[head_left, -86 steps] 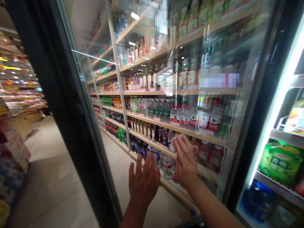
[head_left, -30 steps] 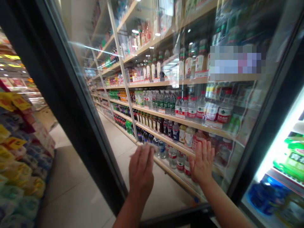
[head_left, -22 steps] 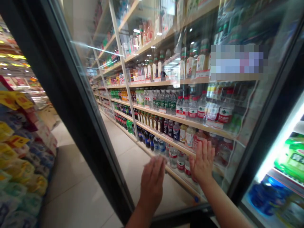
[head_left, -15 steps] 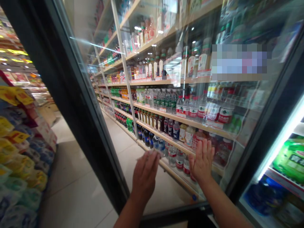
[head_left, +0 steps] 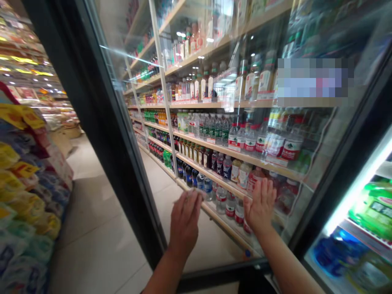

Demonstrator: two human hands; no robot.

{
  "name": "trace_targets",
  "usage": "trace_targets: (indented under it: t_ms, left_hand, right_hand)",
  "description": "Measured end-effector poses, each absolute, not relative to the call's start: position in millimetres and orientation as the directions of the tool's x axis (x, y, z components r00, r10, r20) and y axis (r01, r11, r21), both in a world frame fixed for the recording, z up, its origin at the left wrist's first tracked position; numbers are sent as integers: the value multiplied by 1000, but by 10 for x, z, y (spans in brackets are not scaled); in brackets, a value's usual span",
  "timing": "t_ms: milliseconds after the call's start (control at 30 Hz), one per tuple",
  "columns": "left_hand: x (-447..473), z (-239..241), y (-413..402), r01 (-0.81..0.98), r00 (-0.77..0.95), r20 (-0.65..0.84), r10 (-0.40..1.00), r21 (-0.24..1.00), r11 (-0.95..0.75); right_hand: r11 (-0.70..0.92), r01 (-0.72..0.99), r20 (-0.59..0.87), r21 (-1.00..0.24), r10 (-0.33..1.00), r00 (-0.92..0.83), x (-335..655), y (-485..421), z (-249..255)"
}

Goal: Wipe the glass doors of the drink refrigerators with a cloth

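Note:
A glass door (head_left: pixel 211 253) with a dark frame stands tilted across the view in front of me. Against its lower part my left hand (head_left: pixel 185 222) presses a pale, thin cloth (head_left: pixel 200 192), of which only the edge shows past the fingertips. To the right, my right hand (head_left: pixel 260 206) is laid against the same glass, fingers stretched and the thumb apart, with nothing seen in it. Through the pane, or mirrored in it, appear shelves of bottled drinks (head_left: pixel 231 171), partly covered by my hands.
On the right, a lit cooler shelf (head_left: pixel 364 234) holds green and blue packs next to the door's black frame (head_left: pixel 122 155). At the left stands a stack of yellow and blue packaged goods (head_left: pixel 27 204). Pale floor tiles (head_left: pixel 101 228) run between it and the door.
My left hand with the cloth has slid slightly to the left on the glass. My right hand stays in nearly the same place. The whole view has shifted a little.

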State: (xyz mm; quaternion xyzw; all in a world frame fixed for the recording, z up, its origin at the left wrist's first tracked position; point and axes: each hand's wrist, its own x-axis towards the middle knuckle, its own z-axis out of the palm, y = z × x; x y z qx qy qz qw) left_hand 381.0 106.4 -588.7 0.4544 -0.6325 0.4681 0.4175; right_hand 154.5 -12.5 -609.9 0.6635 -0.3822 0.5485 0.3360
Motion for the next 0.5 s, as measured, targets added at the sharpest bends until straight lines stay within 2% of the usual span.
trace_targets:
  t_ms: [67,133,333,400,500]
  left_hand:
    - [3895,-5679,1036,-981,-181,979,-92,-173,92]
    - [3919,-5674,1035,-988,-140,989,-48,-137,66]
    - [3850,-6355,1148,-989,-145,972,-184,-143,27]
    - [3905,-6312,1155,-993,-111,979,-169,-115,-12]
    - [4023,-6006,1130,-995,-36,998,-50,-41,-90]
  right_hand:
    - [-481,-876,985,25,-137,103,1551,-117,-6087]
    - [-478,-878,985,25,-138,104,1560,-110,-6076]
    - [-476,-879,986,20,-135,96,1563,-116,-6080]
    - [-483,-876,985,15,-144,97,1554,-125,-6095]
    - [-493,-870,984,11,-148,96,1546,-130,-6111]
